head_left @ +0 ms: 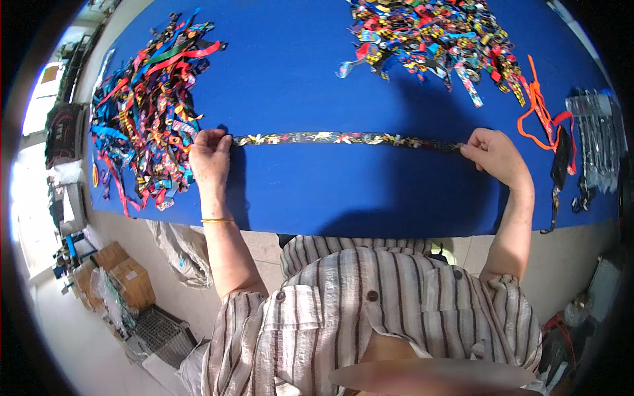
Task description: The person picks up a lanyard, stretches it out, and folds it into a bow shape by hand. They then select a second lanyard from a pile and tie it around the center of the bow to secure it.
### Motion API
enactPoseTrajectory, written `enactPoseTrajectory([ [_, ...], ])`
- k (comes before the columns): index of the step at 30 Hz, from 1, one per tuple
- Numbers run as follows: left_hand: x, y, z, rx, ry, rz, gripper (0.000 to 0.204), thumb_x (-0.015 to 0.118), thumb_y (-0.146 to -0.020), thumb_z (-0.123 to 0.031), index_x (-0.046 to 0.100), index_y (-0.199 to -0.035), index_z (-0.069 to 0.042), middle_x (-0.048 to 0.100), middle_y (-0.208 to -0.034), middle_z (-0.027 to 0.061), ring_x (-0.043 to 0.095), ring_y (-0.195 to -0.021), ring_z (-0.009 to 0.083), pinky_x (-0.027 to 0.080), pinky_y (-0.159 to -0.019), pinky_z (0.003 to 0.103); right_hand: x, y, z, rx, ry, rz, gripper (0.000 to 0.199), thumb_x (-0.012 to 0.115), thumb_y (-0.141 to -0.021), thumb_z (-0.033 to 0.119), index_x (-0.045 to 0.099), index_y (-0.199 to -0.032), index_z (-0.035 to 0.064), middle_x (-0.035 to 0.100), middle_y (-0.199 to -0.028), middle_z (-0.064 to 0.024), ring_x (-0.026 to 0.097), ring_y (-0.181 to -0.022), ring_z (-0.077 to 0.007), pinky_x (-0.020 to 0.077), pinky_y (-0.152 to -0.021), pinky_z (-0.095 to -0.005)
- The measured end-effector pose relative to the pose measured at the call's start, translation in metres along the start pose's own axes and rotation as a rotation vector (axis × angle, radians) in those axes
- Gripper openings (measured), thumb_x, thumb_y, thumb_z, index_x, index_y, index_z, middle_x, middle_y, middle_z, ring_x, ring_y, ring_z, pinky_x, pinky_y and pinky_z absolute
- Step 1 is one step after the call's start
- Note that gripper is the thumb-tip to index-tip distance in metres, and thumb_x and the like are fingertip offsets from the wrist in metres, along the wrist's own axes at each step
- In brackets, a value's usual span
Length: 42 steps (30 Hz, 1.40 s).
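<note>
A dark printed fabric strap (330,138) with yellow, white and red figures is stretched straight from side to side above the blue table (297,191). My left hand (211,155) pinches its left end between thumb and fingers, beside a pile of straps. At the other end my right hand (496,155) pinches the strap the same way. The strap lies flat-faced and untwisted, as far as I can see, and its very ends are hidden in my fingers.
Tangled piles of colourful straps lie at the left (148,115) and at the far right (436,36). An orange cord (540,109) and clear-wrapped black items (594,142) lie near the right edge. Cardboard boxes (129,280) and a wire basket (162,333) stand on the floor.
</note>
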<state>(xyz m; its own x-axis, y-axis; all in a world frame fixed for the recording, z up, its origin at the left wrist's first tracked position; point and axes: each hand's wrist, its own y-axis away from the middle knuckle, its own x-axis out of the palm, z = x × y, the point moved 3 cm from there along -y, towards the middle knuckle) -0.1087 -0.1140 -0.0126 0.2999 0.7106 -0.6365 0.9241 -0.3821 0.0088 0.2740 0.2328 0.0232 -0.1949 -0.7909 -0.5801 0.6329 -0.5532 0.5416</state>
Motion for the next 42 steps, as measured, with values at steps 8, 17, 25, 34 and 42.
enactPoseTrajectory([
  [8,-0.004,0.0,0.001,0.125,-0.165,-0.082,0.023,0.076,-0.08,-0.009,0.062,-0.097,-0.001,0.066,-0.089,0.0115,0.064,-0.079,0.0215,0.052,-0.072,0.034,0.004,0.011,0.007,0.021,0.147,-0.272,0.025,0.075,-0.078,0.023,0.062,-0.08,0.001,0.058,-0.063,-0.007,0.056,-0.06,-0.0148,0.0433,-0.055,-0.0334],
  [17,0.011,0.017,-0.018,0.377,-0.404,-0.201,0.01,0.066,-0.085,-0.008,0.061,-0.092,-0.003,0.066,-0.088,0.0169,0.064,-0.082,0.0361,0.05,-0.073,0.045,0.017,0.03,0.024,-0.091,0.346,-0.515,0.012,0.068,-0.081,0.014,0.061,-0.085,0.0047,0.063,-0.075,-0.0131,0.063,-0.07,-0.0301,0.0476,-0.064,-0.0405],
  [25,0.012,0.039,-0.041,0.397,-0.707,-0.184,0.023,0.064,-0.091,-0.028,0.059,-0.089,-0.005,0.065,-0.085,0.0171,0.065,-0.08,0.0355,0.053,-0.069,0.044,0.027,0.031,0.039,-0.234,0.58,-0.558,0.007,0.06,-0.085,0.01,0.062,-0.085,0.0029,0.067,-0.085,-0.0166,0.065,-0.081,-0.0364,0.0505,-0.069,-0.0454],
  [34,0.038,0.064,-0.069,0.406,-0.868,-0.182,0.069,0.06,-0.082,-0.068,0.057,-0.082,0.001,0.061,-0.082,0.0209,0.063,-0.079,0.0368,0.054,-0.066,0.043,0.038,0.034,0.056,-0.123,0.697,-0.524,0.029,0.07,-0.087,0.03,0.063,-0.085,0.0019,0.067,-0.08,-0.0167,0.067,-0.078,-0.0359,0.0518,-0.066,-0.0451],
  [42,0.037,0.064,-0.069,0.427,-0.835,-0.194,0.066,0.062,-0.082,-0.066,0.056,-0.083,-0.001,0.06,-0.081,0.0191,0.063,-0.078,0.0356,0.054,-0.066,0.043,0.045,0.037,0.077,-0.198,0.791,-0.64,0.028,0.072,-0.085,0.03,0.061,-0.085,0.0039,0.067,-0.085,-0.0142,0.066,-0.077,-0.0341,0.0518,-0.064,-0.0433],
])
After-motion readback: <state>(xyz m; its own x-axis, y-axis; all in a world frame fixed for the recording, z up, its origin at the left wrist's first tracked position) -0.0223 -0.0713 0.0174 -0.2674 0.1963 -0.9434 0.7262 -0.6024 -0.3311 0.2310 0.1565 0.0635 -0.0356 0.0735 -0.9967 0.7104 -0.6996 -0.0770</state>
